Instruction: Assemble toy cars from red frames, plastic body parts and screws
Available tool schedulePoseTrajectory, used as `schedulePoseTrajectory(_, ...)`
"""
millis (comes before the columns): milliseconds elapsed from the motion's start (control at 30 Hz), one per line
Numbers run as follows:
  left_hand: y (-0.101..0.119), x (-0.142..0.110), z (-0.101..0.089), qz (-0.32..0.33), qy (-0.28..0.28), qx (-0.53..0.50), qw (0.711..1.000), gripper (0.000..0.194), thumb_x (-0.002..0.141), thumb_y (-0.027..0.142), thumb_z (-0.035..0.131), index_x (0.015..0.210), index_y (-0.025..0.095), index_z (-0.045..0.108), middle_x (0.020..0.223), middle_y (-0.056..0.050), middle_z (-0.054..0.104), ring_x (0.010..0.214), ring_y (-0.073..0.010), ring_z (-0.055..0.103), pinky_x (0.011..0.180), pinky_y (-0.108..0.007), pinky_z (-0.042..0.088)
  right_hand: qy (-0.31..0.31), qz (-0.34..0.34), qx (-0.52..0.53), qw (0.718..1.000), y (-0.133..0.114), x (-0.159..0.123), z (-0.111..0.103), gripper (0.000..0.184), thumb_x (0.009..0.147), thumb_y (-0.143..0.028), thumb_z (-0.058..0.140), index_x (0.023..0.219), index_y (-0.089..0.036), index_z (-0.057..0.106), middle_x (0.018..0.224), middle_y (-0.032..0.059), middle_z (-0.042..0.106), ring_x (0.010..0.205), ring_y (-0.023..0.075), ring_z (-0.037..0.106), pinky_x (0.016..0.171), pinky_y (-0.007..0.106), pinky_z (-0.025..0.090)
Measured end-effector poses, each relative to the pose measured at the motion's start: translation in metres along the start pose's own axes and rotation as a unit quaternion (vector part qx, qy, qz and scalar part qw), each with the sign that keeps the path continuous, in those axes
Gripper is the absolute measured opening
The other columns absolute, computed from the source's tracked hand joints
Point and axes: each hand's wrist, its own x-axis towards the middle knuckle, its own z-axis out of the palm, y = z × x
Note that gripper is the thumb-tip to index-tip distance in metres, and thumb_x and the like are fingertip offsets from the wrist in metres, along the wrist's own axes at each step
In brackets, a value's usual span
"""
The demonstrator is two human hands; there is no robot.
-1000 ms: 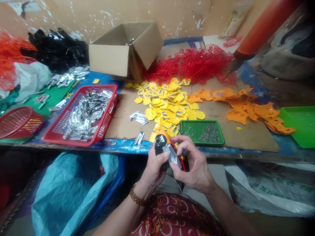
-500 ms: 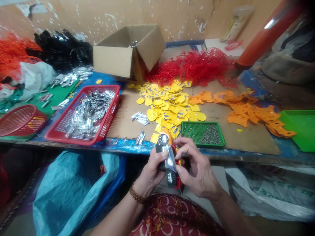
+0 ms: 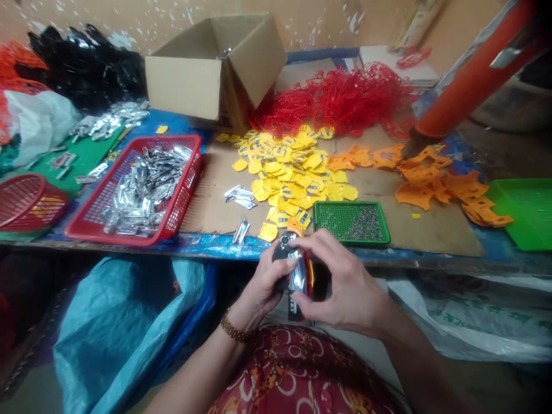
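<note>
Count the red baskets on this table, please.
2: a rectangular basket holding silver pieces, and a rounded basket at the left picture edge, partly cut off. Others may be hidden.

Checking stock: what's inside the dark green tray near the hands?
The dark green tray holds small metallic pieces, heaped toward its right; its floor shows at left. Anything beneath the heap is hidden.

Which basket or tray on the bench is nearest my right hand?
The dark green tray of small metal pieces, just beyond your right hand. Both red baskets sit farther left, the bright green tray farther right.
</note>
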Motion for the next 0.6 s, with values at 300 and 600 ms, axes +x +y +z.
schedulePoseTrajectory(300, -0.001, -0.007, -0.006, -0.007, -0.041, 0.023, 0.999, 0.041, 0.064, 0.024, 0.083, 0.102, 0.018, 0.068, 0.085, -0.003, 0.066, 0.076, -0.0168, 0.06, 0.073, -0.028, 0.049, 0.043, -0.058, -0.022, 0.997, 0.003, 0.0, -0.001, 0.044, 0.064, -0.018, 0.066, 0.107, -0.016, 0.058, 0.09, 0.0052, 0.06, 0.084, 0.0199, 0.058, 0.072, 0.034, 0.052)
schedulePoseTrajectory(600, -0.006, -0.004, -0.009, -0.01, -0.034, 0.053, 0.998, 0.042, 0.066, 0.027, 0.081, 0.101, 0.015, 0.061, 0.089, -0.004, 0.063, 0.079, -0.0164, 0.058, 0.071, -0.026, 0.047, -0.041, -0.054, -0.056, 0.996, 0.004, 0.002, -0.016, 0.044, 0.066, -0.018, 0.065, 0.109, -0.016, 0.057, 0.099, 0.0047, 0.064, 0.092, 0.0203, 0.061, 0.077, 0.034, 0.052)
